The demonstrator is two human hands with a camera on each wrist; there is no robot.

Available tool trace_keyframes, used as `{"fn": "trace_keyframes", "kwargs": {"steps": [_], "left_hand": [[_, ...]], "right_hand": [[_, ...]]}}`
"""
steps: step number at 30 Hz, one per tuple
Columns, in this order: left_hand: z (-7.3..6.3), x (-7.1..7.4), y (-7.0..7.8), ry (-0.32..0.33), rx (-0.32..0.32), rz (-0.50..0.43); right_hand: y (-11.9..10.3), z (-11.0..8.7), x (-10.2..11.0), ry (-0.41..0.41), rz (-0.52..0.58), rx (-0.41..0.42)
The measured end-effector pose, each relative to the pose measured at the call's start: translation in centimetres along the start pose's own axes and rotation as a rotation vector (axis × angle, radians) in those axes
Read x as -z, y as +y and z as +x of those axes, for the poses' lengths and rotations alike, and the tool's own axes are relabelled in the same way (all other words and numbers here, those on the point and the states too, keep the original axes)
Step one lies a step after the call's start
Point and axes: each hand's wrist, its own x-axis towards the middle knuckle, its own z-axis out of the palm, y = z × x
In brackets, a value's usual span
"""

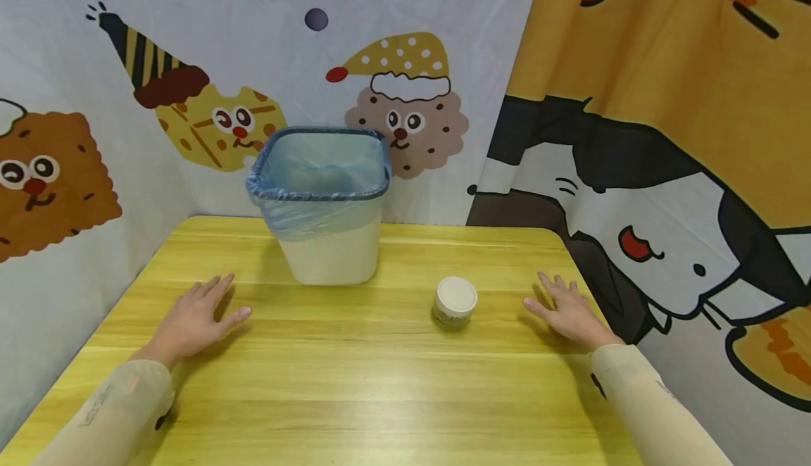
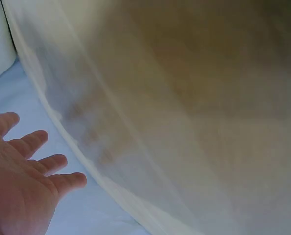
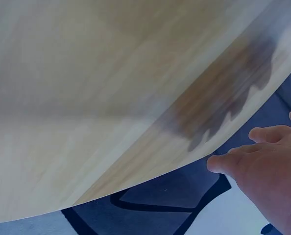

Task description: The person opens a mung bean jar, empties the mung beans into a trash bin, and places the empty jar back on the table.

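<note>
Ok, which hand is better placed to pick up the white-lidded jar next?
Probably the right hand. It is empty and, in the head view, nearer the white-lidded jar. The left hand is also empty but farther from it, closer to the blue-lined bin.

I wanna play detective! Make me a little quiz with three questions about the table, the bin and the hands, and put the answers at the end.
1. True or false: both hands are holding something.

2. Fill in the blank: the plastic bag lining the bin is ____ in colour.

3. Pick one. In the head view, where is the small lidded tub?
A. Inside the bin
B. On the table, to the right of the bin
C. On the table, to the left of the bin

Key:
1. False: the left hand and the right hand hold nothing.
2. Blue.
3. B.
</note>
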Motion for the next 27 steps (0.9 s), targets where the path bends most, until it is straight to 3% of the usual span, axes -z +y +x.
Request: {"fn": "trace_keyframes", "kwargs": {"steps": [27], "left_hand": [[-0.3, -0.7, 2.5, 0.020, -0.074, 0.019]], "right_hand": [[-3.1, -1.2, -1.4, 0.017, 0.032, 0.125]]}}
